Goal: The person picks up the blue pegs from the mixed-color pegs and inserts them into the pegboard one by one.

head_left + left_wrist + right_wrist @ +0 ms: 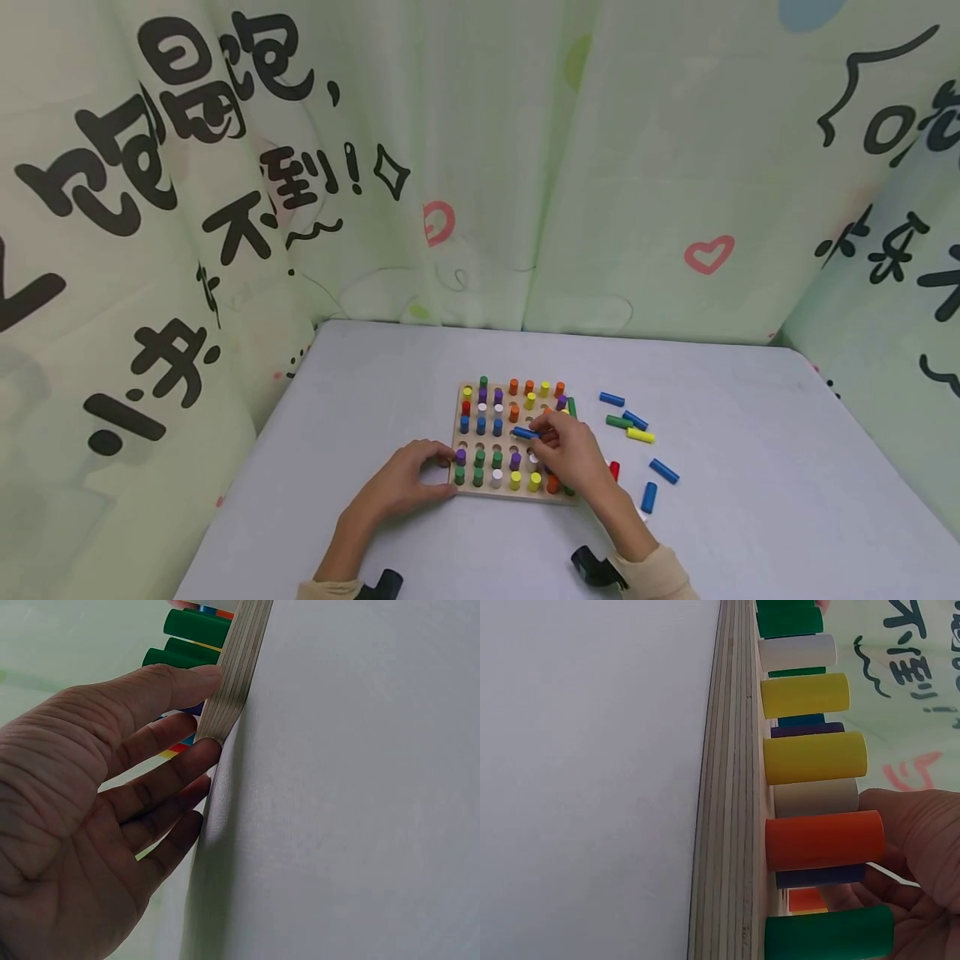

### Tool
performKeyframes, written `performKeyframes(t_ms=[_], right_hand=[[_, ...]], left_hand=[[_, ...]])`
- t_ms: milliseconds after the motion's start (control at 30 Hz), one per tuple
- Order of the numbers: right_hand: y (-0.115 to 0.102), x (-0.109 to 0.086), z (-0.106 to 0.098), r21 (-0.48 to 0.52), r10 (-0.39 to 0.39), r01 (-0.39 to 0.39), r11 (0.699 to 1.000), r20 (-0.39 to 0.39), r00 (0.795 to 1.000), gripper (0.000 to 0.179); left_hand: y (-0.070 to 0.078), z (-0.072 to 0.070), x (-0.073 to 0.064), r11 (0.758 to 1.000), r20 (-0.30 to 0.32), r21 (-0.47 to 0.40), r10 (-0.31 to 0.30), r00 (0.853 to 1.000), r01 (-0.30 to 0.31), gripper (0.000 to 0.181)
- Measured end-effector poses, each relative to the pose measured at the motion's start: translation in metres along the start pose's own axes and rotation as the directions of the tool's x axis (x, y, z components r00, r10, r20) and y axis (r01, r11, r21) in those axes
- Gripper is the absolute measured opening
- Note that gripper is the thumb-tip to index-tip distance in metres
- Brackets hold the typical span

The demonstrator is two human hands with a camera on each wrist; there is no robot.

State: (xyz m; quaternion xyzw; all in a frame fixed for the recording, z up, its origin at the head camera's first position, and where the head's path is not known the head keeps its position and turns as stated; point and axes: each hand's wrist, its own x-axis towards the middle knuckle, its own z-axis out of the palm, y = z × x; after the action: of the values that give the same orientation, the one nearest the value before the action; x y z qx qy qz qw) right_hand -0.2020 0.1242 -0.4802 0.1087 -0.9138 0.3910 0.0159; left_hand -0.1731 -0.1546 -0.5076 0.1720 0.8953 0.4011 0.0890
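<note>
A wooden pegboard [517,495] on the table carries rows of coloured pegs, with some holes bare. At its near left corner, my left hand [411,479] holds the edge, the thumb near the corner and the fingers farther along the side. The left wrist view shows that thumb [196,684] against the layered edge. Over the board's middle right, my right hand [568,450] pinches a blue peg [524,432], which lies nearly flat above the holes. The right wrist view catches part of the right hand [930,847] behind the pegs; the pinched peg cannot be made out there.
Loose blue, green and yellow pegs lie right of the board, among them a yellow peg [640,435] and a blue peg [663,471]. A red peg [614,470] lies by the right forearm. Printed curtains [480,167] surround the white table [375,358].
</note>
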Motion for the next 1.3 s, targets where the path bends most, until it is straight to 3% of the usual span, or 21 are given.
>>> performKeyframes(t_ms=[767,1300], right_hand=[[-0.015,0.011,0.003,-0.006,-0.03,0.03,1.0,-0.04,0.999,0.021],[-0.011,0.007,0.004,-0.011,-0.026,0.026,1.0,-0.067,0.997,0.017]], left_hand=[[0.002,-0.001,0.0,1.0,-0.008,0.007,0.023,1.0,-0.023,0.041],[0.001,0.0,-0.001,1.0,-0.008,0.01,0.027,1.0,-0.027,0.041]])
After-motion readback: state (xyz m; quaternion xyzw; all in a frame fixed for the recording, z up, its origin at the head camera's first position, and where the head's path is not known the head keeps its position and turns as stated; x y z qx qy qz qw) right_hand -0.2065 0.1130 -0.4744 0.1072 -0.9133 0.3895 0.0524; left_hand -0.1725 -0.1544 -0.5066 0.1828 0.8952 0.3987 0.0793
